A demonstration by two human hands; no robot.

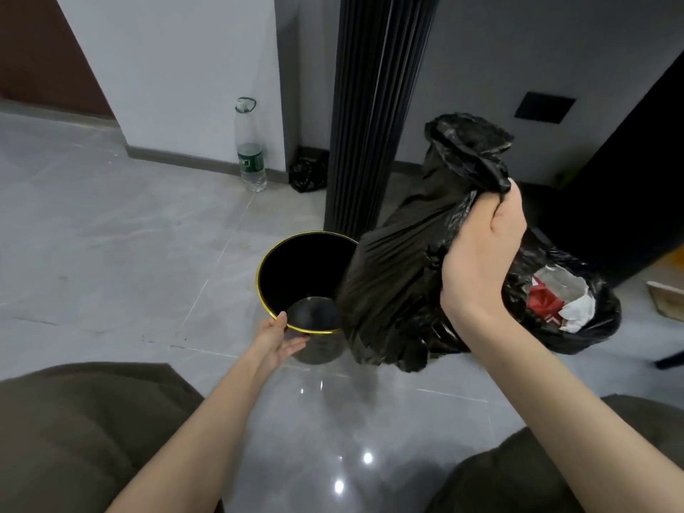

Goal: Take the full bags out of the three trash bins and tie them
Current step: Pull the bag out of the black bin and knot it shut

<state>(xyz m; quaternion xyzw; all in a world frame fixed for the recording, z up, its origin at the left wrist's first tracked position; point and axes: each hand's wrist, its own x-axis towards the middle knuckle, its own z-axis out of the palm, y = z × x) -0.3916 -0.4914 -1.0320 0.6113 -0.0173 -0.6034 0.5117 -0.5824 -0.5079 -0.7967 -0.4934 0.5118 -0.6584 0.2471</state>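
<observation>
One bin [260, 279], one bottle [251, 149], two hands [279, 342] [481, 261], perhaps three black bags [399, 283] [592, 327] [308, 175].

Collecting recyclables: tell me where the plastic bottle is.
Head view, upper left: the plastic bottle stands against the wall, left of a small black bag.

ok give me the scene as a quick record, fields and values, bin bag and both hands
bin: black, gold rim, upright, inside bare
bag: black, lifted clear of the bin, not tied, red and white rubbish showing
right hand: grips the bag's gathered plastic
left hand: touches the bin rim, fingers straight
behind: plastic bottle, second black bag
</observation>
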